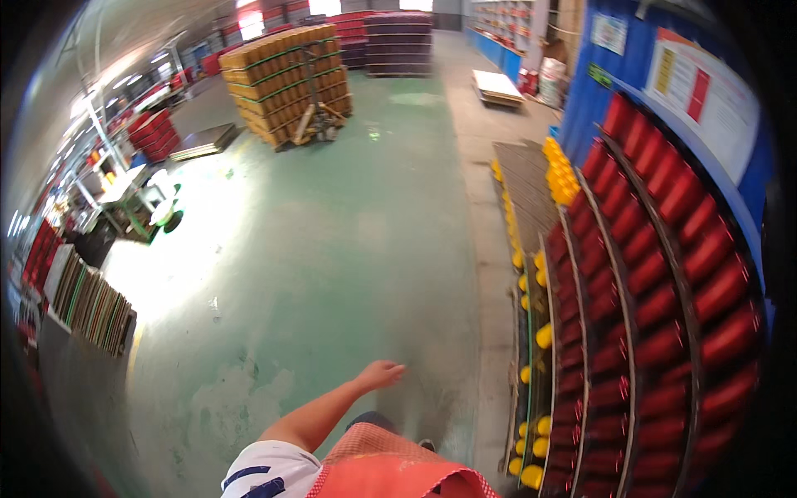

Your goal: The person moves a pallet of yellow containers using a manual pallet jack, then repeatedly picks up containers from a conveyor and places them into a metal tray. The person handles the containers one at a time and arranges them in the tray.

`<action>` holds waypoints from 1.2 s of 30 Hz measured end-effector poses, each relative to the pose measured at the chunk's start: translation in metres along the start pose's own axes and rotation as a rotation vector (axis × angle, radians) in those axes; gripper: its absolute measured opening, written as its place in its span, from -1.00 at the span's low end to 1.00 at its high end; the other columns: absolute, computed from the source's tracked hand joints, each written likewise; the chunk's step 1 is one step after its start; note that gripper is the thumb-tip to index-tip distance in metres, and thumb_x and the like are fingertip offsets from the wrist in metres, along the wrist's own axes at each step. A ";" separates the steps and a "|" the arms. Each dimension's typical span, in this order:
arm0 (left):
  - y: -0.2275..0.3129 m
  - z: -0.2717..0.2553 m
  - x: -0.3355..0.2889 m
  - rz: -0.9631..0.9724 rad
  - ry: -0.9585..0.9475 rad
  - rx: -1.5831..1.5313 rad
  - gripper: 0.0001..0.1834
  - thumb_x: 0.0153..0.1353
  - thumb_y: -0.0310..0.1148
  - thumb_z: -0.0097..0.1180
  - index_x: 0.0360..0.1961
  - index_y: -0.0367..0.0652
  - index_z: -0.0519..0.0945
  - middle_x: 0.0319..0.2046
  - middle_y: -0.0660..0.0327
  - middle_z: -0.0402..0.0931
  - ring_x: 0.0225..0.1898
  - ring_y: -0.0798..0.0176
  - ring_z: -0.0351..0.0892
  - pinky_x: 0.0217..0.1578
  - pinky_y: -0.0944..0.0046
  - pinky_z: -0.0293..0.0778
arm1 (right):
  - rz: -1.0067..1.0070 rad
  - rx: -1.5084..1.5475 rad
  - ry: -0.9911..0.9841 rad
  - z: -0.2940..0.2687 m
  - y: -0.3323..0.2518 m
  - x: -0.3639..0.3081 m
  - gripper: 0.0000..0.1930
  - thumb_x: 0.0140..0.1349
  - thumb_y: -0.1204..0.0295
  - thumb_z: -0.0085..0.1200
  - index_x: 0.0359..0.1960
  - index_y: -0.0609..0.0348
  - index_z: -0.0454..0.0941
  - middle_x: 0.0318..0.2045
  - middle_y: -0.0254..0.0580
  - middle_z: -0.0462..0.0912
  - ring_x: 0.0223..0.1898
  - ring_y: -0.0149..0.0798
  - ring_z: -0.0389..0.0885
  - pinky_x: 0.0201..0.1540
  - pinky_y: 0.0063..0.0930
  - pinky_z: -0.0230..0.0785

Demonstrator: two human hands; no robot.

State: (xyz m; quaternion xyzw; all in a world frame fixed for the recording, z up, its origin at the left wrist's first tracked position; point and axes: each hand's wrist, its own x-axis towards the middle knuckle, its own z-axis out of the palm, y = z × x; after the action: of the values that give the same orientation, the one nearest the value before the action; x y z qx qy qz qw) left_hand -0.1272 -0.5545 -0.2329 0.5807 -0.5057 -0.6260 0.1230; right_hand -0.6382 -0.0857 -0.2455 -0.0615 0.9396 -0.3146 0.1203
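My left hand (pixel 382 374) hangs in front of my body over the green floor. Nothing shows in it, and its fingers look loosely apart, slightly smeared by motion. It touches nothing around it. Below it are my white sleeve (pixel 270 469) and an orange-red apron (pixel 390 475) with a checked edge. My right hand is out of view. To my right, the nearest things are tall stacked layers of red cylindrical containers (pixel 647 270) parted by thin boards. Beside them are lower layers with yellow round pieces (pixel 544 336).
Ahead, a pallet jack (pixel 318 124) stands at a tall strapped stack of yellow-gold containers (pixel 282 79). A dark purple stack (pixel 398 43) is behind. Flat boards (pixel 498 87) lie at the far right. Left are stacked sheets (pixel 91 307), a workbench (pixel 124 195) and a red stack (pixel 154 134).
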 end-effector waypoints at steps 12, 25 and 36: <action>0.135 -0.355 0.227 0.495 0.175 -0.342 -0.59 0.00 -0.64 -0.11 -0.17 -0.17 0.69 -0.55 0.31 0.57 -0.56 0.40 0.41 -0.51 0.32 0.36 | -0.454 0.379 -0.850 0.565 -0.667 -0.016 -0.82 0.20 0.40 0.01 -0.56 0.07 0.38 -0.72 -0.42 0.23 -0.72 -0.46 0.19 -0.67 -0.51 0.01; -0.173 -0.684 0.257 -0.827 0.610 0.622 -0.67 0.22 -0.25 0.08 0.00 0.09 0.67 -0.17 0.14 0.69 -0.11 0.02 0.69 -0.20 -0.06 0.55 | -0.713 0.235 -1.561 0.960 -1.186 -0.410 -0.84 0.29 0.37 0.01 -0.39 0.15 0.53 -0.60 -0.33 0.51 -0.65 -0.49 0.37 -0.61 -0.53 0.24; -0.098 -0.778 0.230 -1.330 1.019 -0.589 -0.71 0.22 -0.26 0.10 -0.05 0.02 0.68 -0.16 0.11 0.69 -0.10 -0.01 0.69 -0.16 -0.05 0.57 | -0.947 0.259 -1.744 1.206 -1.570 -0.658 -0.91 0.25 0.47 0.01 -0.26 0.19 0.51 -0.53 -0.32 0.49 -0.59 -0.45 0.41 -0.58 -0.50 0.26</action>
State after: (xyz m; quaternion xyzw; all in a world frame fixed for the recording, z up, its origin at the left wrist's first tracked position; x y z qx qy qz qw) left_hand 0.5099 -1.0620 -0.3030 0.9073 0.2343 -0.3379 0.0883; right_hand 0.3783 -1.9020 -0.1036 -0.6250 0.3604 -0.2748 0.6356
